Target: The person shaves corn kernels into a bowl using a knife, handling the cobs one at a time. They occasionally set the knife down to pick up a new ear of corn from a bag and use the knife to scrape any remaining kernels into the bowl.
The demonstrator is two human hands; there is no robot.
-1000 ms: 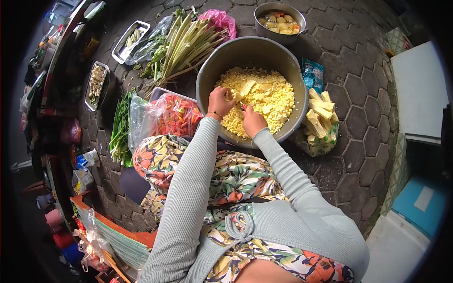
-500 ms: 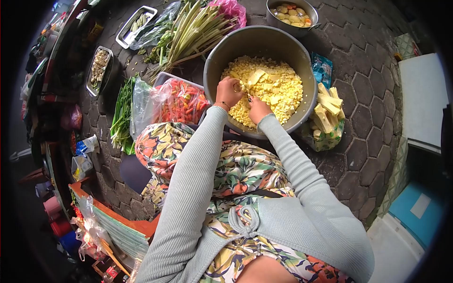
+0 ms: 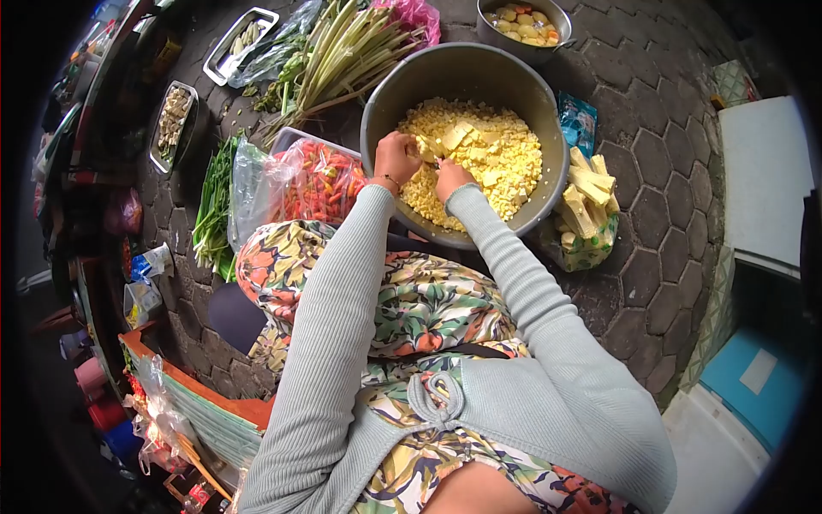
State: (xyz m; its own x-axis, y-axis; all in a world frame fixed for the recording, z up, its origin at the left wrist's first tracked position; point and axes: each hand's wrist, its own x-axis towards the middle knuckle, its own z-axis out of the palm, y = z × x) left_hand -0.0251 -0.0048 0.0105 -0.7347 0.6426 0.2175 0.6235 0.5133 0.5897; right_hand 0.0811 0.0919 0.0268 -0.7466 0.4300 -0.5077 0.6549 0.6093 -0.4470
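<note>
A large grey tub holds small yellow pieces with flatter yellow slices on top. Over the tub's left part, my left hand has its fingers closed round a piece of yellow food, partly hidden by them. Just to its right, my right hand is closed on a small knife, of which only a little shows by the fingers. Both hands are inside the rim and close together.
Left of the tub is a container of red chillies, with green onions beyond. Long green stalks lie behind. A metal pot stands at the back; yellow sticks fill a bag at the right.
The whole view has shifted slightly, so most things appear a little further left and up. My hands stay over the tub, with the left turned slightly and still closed.
</note>
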